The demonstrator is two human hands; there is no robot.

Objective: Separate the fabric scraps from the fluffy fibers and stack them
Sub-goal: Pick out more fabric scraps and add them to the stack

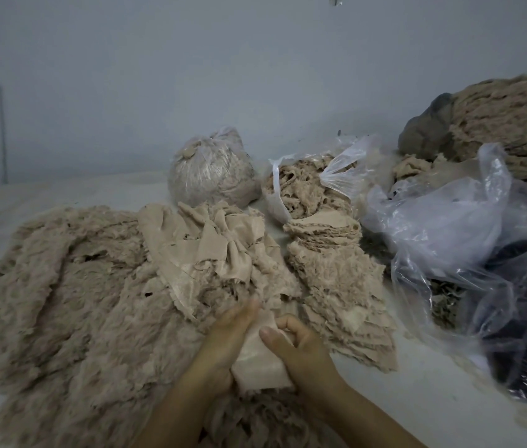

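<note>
Here, both your hands meet low in the middle of the view on one beige scrap (260, 360). Your left hand (223, 341) lies along the scrap's left edge with its fingers stretched forward and only lightly bent, the cloth against the palm; whether that grip truly closes on the cloth, you cannot tell from this angle. Your right hand (301, 347) has its fingers curled over the scrap's right side and the thumb laid across the top, so that grip is closed on the cloth.

The scrap sits just above the fluffy pile (71, 302), which spreads over the left half of the white surface (423, 399) and runs under your wrists. On top of the pile, just beyond your fingers, lies a heap of smooth-sided pieces (210, 250), crumpled and overlapping. To the right of your hands, touching the pile's edge, stands the stack (336, 276) of flat scraps, layered and leaning toward you.

Behind these, a knotted bag (213, 173) of fibers stands beside an open bag (307, 185) of the same stuff. At the far right, crumpled clear plastic (449, 240) covers something dark, and a large bundle (514, 124) rises behind it against the wall (191, 76).
</note>
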